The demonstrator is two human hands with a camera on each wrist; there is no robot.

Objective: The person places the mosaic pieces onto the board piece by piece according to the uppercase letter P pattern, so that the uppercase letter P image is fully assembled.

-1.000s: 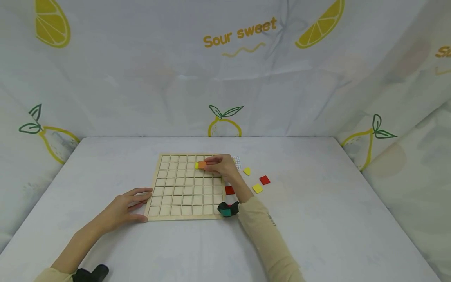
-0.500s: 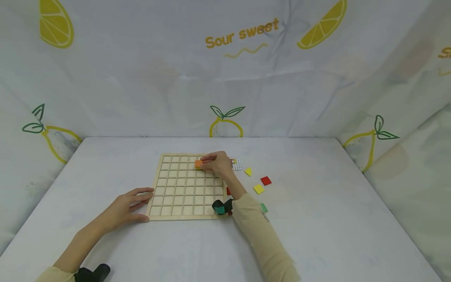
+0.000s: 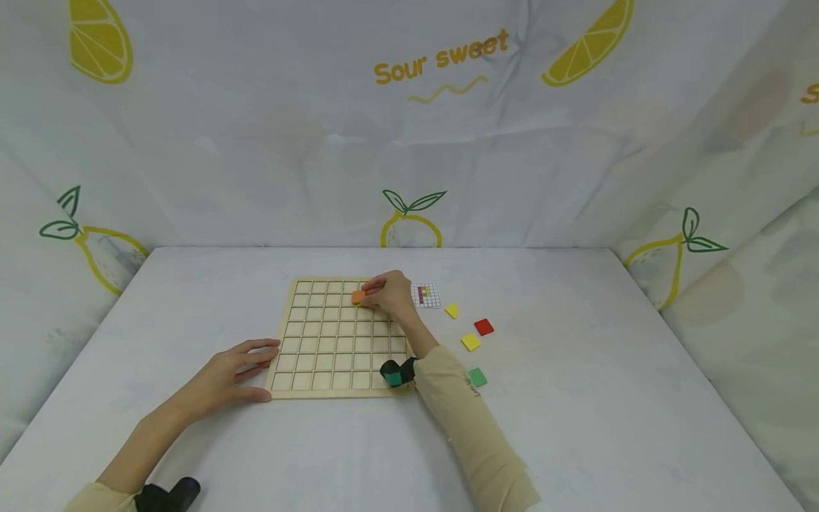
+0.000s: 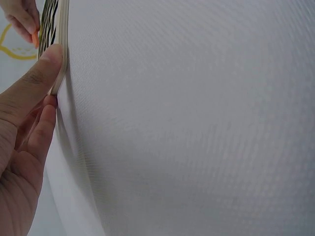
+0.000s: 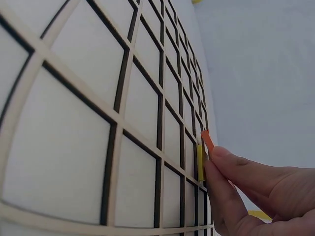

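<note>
My right hand (image 3: 393, 295) pinches a small square orange tile (image 3: 358, 297) between thumb and fingers over the far part of a wooden grid board (image 3: 325, 345). In the right wrist view the orange tile (image 5: 207, 141) is tilted, close to a yellow tile (image 5: 200, 162) that sits at the grid near the far edge. Whether the two tiles touch I cannot tell. My left hand (image 3: 220, 380) rests against the board's near left corner. Its fingers lie extended along the left edge, and the thumb (image 4: 49, 56) touches the front edge.
Right of the board lies a printed grid card (image 3: 426, 295) with a coloured pattern. Beyond it lie a yellow corner-shaped piece (image 3: 452, 310), a red tile (image 3: 483, 326), a yellow square tile (image 3: 470, 342) and a green tile (image 3: 477, 377). My right forearm covers the board's right edge.
My right hand has shifted slightly left with the orange tile, which now covers the yellow one in the head view. The card and green tile have come into view. My left hand stays put.
</note>
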